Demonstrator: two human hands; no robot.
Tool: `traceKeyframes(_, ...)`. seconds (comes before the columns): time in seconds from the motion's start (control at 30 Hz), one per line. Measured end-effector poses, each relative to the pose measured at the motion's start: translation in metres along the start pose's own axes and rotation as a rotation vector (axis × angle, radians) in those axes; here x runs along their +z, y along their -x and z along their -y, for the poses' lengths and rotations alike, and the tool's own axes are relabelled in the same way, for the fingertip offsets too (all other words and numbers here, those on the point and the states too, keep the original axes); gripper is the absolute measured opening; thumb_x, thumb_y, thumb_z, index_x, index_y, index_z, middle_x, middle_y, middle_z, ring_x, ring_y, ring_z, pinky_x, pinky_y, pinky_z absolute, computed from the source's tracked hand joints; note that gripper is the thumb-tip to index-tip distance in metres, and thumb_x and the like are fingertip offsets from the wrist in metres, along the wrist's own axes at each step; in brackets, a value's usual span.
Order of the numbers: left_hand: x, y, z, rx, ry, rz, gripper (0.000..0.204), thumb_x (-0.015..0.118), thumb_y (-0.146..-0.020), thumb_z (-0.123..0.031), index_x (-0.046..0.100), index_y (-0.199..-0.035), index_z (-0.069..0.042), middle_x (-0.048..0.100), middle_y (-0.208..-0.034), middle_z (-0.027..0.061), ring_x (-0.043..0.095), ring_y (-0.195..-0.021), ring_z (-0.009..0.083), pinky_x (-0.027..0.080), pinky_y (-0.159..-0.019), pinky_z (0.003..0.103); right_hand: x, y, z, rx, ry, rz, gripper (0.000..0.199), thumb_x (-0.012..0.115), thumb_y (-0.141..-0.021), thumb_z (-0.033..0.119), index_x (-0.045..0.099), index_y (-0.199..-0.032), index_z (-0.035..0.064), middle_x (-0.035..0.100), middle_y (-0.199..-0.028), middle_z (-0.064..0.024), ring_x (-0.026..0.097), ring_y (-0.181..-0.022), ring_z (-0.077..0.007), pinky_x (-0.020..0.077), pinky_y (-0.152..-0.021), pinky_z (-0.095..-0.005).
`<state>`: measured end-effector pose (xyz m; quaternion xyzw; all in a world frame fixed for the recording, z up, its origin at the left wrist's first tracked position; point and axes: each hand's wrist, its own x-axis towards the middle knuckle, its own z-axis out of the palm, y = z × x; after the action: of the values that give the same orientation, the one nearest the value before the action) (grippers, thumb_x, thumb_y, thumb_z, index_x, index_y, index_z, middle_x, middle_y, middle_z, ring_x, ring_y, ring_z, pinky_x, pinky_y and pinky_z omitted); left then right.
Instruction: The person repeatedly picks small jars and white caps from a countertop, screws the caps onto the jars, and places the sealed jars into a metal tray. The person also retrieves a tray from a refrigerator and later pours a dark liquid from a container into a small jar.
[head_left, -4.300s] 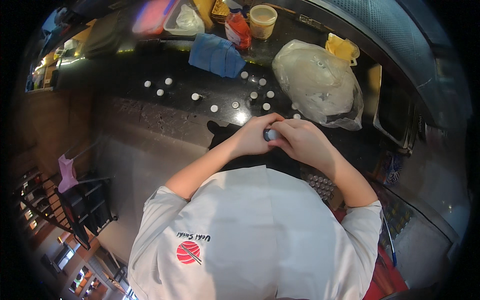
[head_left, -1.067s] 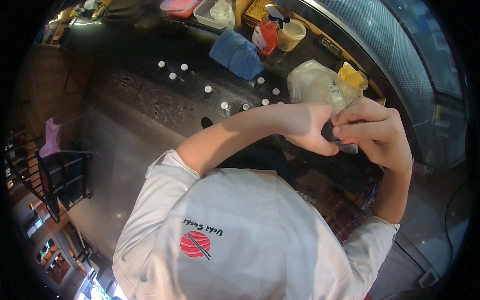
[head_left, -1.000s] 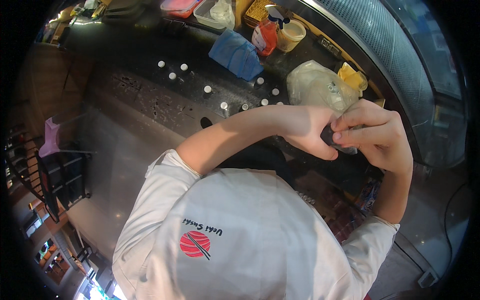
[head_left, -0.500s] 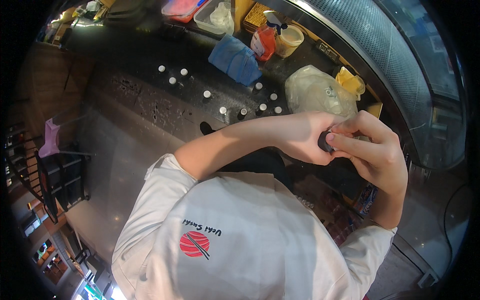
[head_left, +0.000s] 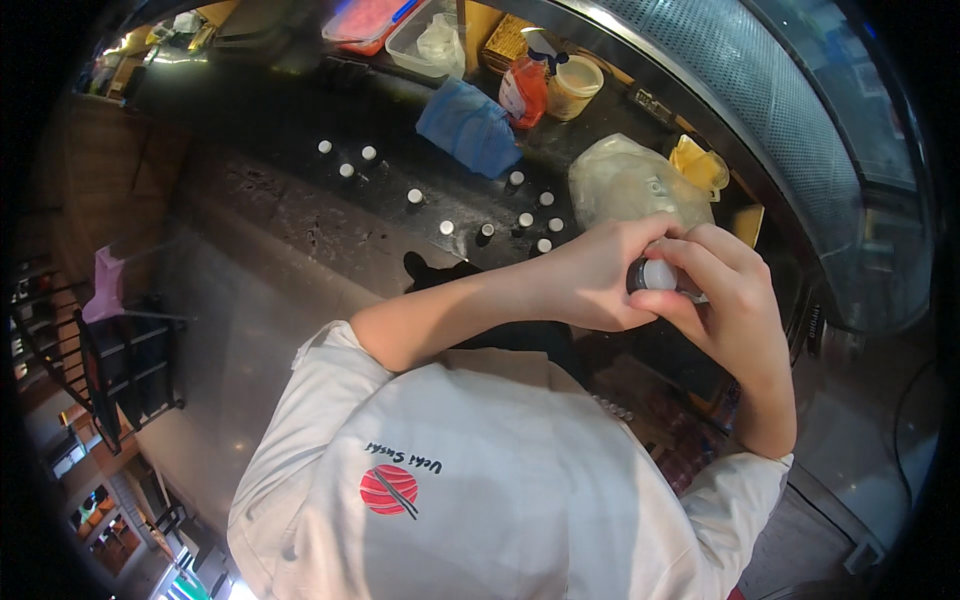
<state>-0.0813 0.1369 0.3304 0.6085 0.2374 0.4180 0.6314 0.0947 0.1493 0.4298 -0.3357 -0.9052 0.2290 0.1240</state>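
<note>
My left hand [head_left: 605, 278] is closed around a small dark bottle [head_left: 635, 276]. From its grip, the bottle's white cap [head_left: 659, 275] points toward my right hand [head_left: 738, 288]. That hand's thumb and fingers are bent around the cap, with the thumb on the near side and the forefinger on the far side. Most of the bottle is hidden in my left palm. Beyond my left forearm, several similar small bottles with white caps [head_left: 446, 228] stand upright on the dark counter [head_left: 270, 125].
A folded blue cloth [head_left: 468, 125] lies behind the bottles. Farther back are an orange spray bottle [head_left: 523, 90], a round tub [head_left: 575, 86] and clear plastic containers [head_left: 420, 45]. Just past my hands sit a translucent plastic bag [head_left: 625, 180] and a yellow object [head_left: 698, 168]. A glass-fronted case curves along the right.
My hands have shifted slightly, and my right fingers have opened wider around the bottle's end. Its white cap now shows between them. Another white-capped bottle now shows beside my left forearm.
</note>
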Motion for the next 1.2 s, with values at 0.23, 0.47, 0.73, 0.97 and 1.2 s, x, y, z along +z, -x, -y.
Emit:
traceKeyframes(0.23, -0.031, 0.017, 0.023, -0.169, -0.014, 0.737, 0.053, 0.078, -0.076, -0.009, 0.055, -0.124, -0.003, 0.068, -0.103, 0.0097, 0.065, -0.097, 0.0203, 0.050, -0.088, 0.035, 0.031, 0.011, 0.001, -0.280, -0.152, 0.127, 0.024, 0.075, -0.085, 0.019, 0.069, -0.102, 0.0037, 0.066, -0.089, -0.0109, 0.066, -0.077, -0.0316, 0.0532, -0.066, -0.0388)
traceKeyframes(0.47, -0.030, 0.038, 0.044, -0.248, -0.355, 0.105, 0.083, 0.071, -0.071, 0.001, 0.043, -0.148, -0.015, 0.073, -0.097, 0.0173, 0.072, -0.098, 0.0334, 0.054, -0.085, 0.037, 0.110, 0.021, -0.019, 0.027, -0.094, -0.200, 0.026, 0.077, -0.084, 0.017, 0.066, -0.102, 0.0032, 0.064, -0.079, -0.0122, 0.064, -0.071, -0.0335, 0.0519, -0.062, -0.0415)
traceKeyframes(0.73, -0.027, 0.066, 0.124, -0.155, -0.896, -0.179, 0.088, 0.071, -0.078, -0.007, 0.034, -0.156, -0.018, 0.067, -0.074, 0.0219, 0.069, -0.071, 0.0422, 0.055, -0.064, 0.051, 0.216, 0.011, -0.046, 0.636, -0.316, -0.244, 0.040, 0.062, -0.090, 0.036, 0.069, -0.070, 0.0018, 0.061, -0.057, -0.0152, 0.062, -0.054, -0.0355, 0.0493, -0.056, -0.0443)
traceKeyframes(0.97, -0.024, 0.050, 0.118, -0.525, -0.675, 0.071, 0.078, 0.066, -0.079, -0.005, 0.040, -0.152, -0.012, 0.071, -0.092, 0.0204, 0.070, -0.088, 0.0426, 0.057, -0.078, 0.046, 0.220, 0.027, -0.052, 0.635, -0.207, -0.275, 0.045, 0.058, -0.092, 0.044, 0.070, -0.072, 0.0058, 0.066, -0.066, -0.0147, 0.066, -0.064, -0.0358, 0.0531, -0.062, -0.0454)
traceKeyframes(1.2, -0.027, 0.058, 0.159, 0.024, -0.520, 0.285, 0.064, 0.066, -0.080, -0.011, 0.049, -0.141, -0.003, 0.067, -0.118, 0.0257, 0.065, -0.111, 0.0408, 0.052, -0.093, 0.044, 0.240, 0.040, -0.067, 0.269, -0.034, -0.423, 0.028, 0.066, -0.089, 0.035, 0.064, -0.077, 0.0094, 0.065, -0.072, -0.0120, 0.066, -0.066, -0.0323, 0.0499, -0.056, -0.0440)
